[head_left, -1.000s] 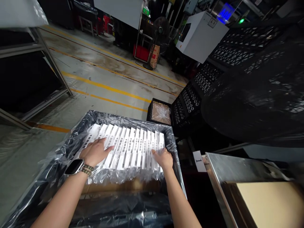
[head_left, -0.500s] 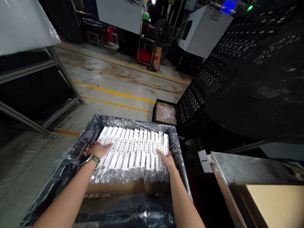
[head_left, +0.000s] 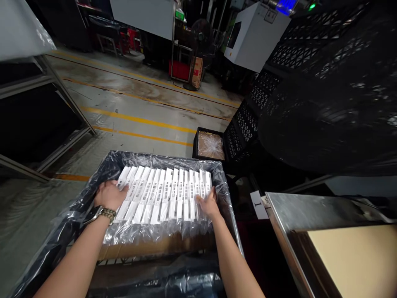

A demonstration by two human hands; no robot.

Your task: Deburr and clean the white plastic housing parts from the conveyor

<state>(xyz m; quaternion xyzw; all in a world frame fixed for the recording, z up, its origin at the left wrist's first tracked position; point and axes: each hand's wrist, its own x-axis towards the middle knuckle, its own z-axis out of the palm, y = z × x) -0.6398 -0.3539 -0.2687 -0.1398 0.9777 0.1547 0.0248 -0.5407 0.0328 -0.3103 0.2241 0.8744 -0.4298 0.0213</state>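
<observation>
A row of white panels (head_left: 169, 194) with small square openings stands on edge, packed close together in a bin lined with clear plastic film (head_left: 144, 232). At the left end of the row is my left hand (head_left: 111, 195), its fingers spread beside the bin wall and its thumb touching the nearest panels. My right hand (head_left: 209, 205) is closed at the right end. Its thumb lies over the last panels and its fingers reach along their outer side, partly hidden. The dark bin (head_left: 229, 207) surrounds the row, and brown cardboard (head_left: 139, 248) shows at its near side.
A metal table (head_left: 297, 211) with a tan board (head_left: 353, 252) stands at right. Black perforated crates (head_left: 245, 124) rise behind it. A small black box (head_left: 211, 145) with film-covered cardboard sits past the bin. A metal-framed rack (head_left: 62, 149) is at left, a fan (head_left: 201, 35) farther off.
The whole view has shifted, so the bin appears farther left. My left hand has moved slightly outward at the row's left end; my right hand remains at the right end.
</observation>
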